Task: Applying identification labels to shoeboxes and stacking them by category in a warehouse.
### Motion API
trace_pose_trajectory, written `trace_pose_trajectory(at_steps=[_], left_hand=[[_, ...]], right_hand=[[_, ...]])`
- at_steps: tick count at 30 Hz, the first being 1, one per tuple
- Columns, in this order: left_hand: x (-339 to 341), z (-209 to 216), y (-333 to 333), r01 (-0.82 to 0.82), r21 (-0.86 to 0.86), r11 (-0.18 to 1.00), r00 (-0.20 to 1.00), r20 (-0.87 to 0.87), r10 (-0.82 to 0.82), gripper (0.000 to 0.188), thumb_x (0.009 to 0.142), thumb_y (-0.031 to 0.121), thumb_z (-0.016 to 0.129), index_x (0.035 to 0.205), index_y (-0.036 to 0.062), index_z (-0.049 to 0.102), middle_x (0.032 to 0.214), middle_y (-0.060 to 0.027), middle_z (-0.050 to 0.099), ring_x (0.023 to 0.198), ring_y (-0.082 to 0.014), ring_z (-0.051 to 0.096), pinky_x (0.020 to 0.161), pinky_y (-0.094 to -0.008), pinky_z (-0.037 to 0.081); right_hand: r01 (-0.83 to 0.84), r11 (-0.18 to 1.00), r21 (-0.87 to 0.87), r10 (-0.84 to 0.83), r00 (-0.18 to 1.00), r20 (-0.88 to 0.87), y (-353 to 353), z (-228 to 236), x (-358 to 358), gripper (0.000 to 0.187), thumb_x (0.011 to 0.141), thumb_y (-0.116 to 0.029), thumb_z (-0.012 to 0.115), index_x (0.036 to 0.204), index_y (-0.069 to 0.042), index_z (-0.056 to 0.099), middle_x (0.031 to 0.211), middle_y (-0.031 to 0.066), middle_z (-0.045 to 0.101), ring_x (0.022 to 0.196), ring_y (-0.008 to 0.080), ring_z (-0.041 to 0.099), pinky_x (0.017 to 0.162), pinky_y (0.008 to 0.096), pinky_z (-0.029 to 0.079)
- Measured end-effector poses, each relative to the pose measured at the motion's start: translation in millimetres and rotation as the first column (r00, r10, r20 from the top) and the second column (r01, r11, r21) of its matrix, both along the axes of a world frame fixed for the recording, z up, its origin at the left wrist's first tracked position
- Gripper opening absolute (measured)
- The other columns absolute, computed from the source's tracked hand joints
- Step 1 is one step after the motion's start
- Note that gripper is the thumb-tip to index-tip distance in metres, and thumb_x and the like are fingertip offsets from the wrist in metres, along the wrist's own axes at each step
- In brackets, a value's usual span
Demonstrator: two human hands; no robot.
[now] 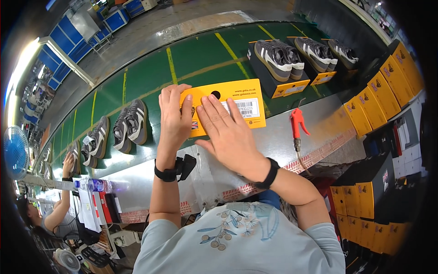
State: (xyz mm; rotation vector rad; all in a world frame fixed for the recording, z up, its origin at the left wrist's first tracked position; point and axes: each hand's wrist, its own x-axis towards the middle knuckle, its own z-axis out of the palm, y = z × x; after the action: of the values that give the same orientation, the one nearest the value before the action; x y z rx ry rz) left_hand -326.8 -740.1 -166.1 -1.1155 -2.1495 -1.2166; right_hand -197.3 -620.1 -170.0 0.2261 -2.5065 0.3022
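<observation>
A shoebox shows me its yellow end, with a round dark hole and a white barcode label on it. My left hand grips the left side of this box, its thumb lying on the yellow face. Flat against the same face lies my right hand, fingers stretched out and partly covering the label. Both wrists wear black bands. The rest of the box is hidden behind the yellow end. Beneath are the green conveyor belt and the metal bench edge.
Grey sneakers sit on dark boxes at the far right; more pairs stand on the belt at left. A red air gun lies right of my hands. Yellow-ended boxes are stacked rightward. A co-worker's hand touches shoes at far left.
</observation>
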Motion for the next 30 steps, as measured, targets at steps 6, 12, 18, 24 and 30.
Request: trace_pose_trajectory(at_steps=[6,12,18,24,30], left_hand=[[1,0,3,0.011,-0.016,1.0,0.999,0.035,-0.011,0.022,0.091,0.007,0.058,0.113,0.0025,0.059,0.112,-0.0182,0.053,0.107,-0.0343,0.05,0.095,-0.0427,0.04],[12,-7,1,0.003,0.031,1.0,0.998,-0.058,-0.001,0.044,0.074,0.008,0.079,0.112,0.0021,0.059,0.109,-0.017,0.052,0.104,-0.034,0.049,0.091,-0.0418,0.042],[-12,-50,10,0.077,0.061,0.995,0.997,-0.025,-0.076,0.03,0.08,0.002,0.072,0.107,0.0027,0.06,0.112,-0.0154,0.053,0.108,-0.0315,0.051,0.089,-0.0393,0.045],[-69,-129,-61,-0.292,-0.193,0.937,0.954,0.006,0.299,0.037,0.079,0.011,0.075,0.11,0.0042,0.057,0.113,-0.0168,0.052,0.106,-0.0359,0.051,0.087,-0.0425,0.045],[-127,-173,-170,-0.744,-0.558,0.367,0.584,-0.276,0.763,0.021,0.077,0.021,0.068,0.089,0.0046,0.067,0.096,-0.0188,0.06,0.097,-0.0374,0.056,0.082,-0.0447,0.046]], right_hand=[[0.191,0.982,0.015,-0.191,0.981,0.038,34,3,23,0.075,0.086,-0.044,0.064,0.14,0.005,0.044,0.146,0.0201,0.044,0.144,0.0287,0.031,0.117,0.0511,0.021],[0.32,0.633,-0.705,-0.025,0.919,0.394,73,-9,50,0.06,0.099,-0.028,0.052,0.147,0.003,0.033,0.136,0.0235,0.053,0.131,0.0342,0.049,0.107,0.0412,0.039],[0.184,0.718,-0.671,-0.059,0.977,0.205,95,-81,24,0.066,0.098,-0.017,0.051,0.152,0.003,0.018,0.15,0.027,0.034,0.14,0.0369,0.036,0.112,0.0381,0.034],[0.185,0.774,-0.606,0.018,0.95,0.313,84,-97,27,0.065,0.094,-0.011,0.056,0.15,0.003,0.025,0.149,0.0251,0.034,0.139,0.0377,0.033,0.115,0.0395,0.027],[0.156,0.765,-0.625,0.116,0.921,0.371,81,-96,21,0.058,0.092,-0.01,0.058,0.146,-0.002,0.038,0.151,0.0209,0.035,0.14,0.0395,0.032,0.115,0.0421,0.029]])
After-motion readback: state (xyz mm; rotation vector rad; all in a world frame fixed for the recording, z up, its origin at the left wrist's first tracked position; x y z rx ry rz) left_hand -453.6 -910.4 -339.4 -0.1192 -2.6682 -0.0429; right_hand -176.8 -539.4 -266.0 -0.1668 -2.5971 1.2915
